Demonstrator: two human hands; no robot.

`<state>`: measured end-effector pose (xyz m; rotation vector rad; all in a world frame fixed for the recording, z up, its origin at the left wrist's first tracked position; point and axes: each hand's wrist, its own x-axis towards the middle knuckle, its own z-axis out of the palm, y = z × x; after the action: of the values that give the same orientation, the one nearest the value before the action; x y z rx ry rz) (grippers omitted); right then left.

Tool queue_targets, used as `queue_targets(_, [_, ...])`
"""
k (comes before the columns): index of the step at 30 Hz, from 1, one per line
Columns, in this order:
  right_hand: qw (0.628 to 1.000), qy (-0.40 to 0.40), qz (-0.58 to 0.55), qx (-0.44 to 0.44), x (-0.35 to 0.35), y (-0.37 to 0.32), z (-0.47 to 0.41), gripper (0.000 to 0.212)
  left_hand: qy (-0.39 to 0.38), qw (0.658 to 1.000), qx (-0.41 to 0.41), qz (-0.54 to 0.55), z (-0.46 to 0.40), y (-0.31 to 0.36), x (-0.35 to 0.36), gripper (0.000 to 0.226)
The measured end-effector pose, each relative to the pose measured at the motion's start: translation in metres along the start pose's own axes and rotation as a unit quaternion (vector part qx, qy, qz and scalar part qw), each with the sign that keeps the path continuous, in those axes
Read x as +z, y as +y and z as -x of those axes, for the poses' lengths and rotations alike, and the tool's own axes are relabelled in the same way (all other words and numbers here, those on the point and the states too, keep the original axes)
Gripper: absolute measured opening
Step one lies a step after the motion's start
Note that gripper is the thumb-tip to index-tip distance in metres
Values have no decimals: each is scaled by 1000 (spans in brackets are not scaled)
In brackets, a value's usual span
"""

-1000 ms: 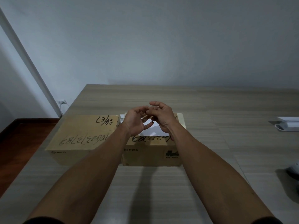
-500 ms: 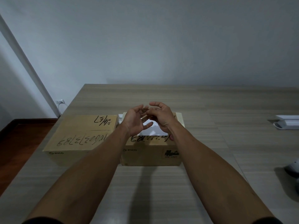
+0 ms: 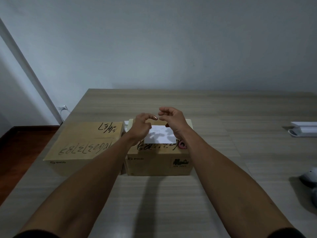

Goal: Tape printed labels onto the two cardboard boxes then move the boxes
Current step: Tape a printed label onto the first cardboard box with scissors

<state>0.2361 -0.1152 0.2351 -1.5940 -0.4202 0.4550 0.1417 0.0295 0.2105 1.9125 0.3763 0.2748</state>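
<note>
Tabletop (image 3: 171, 194), two cardboard boxes, one label, two hands.

Left box (image 3: 82, 143), black handwriting on top, touching right box (image 3: 159, 162) at its 3 o'clock; right box carries white printed label (image 3: 161, 136) flat on its lid, a pink ring-shaped item (image 3: 182, 145) at the label's 4 o'clock. Left hand (image 3: 140, 127) and right hand (image 3: 173, 121) above the label, fingers curled, fingertips nearly meeting; whether they pinch tape, cannot tell.

Both hands (image 3: 155, 124) raised w/ curled fingers above label (image 3: 160, 136) on right box (image 3: 158, 158).
</note>
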Motion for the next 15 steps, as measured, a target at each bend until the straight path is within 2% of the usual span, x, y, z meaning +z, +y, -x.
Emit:
queue_targets(8, [999, -15, 49, -11, -6, 8, 0, 14, -28, 997, -1, -74, 6, 3, 1, 65])
queue_targets(12, [998, -16, 56, -23, -8, 8, 0, 11, -45, 995, -20, -81, 6, 5, 2, 56])
queue_targets(15, [996, -15, 76, -33, -8, 9, -1, 9, -33, 997, -39, -51, 6, 11, 6, 35])
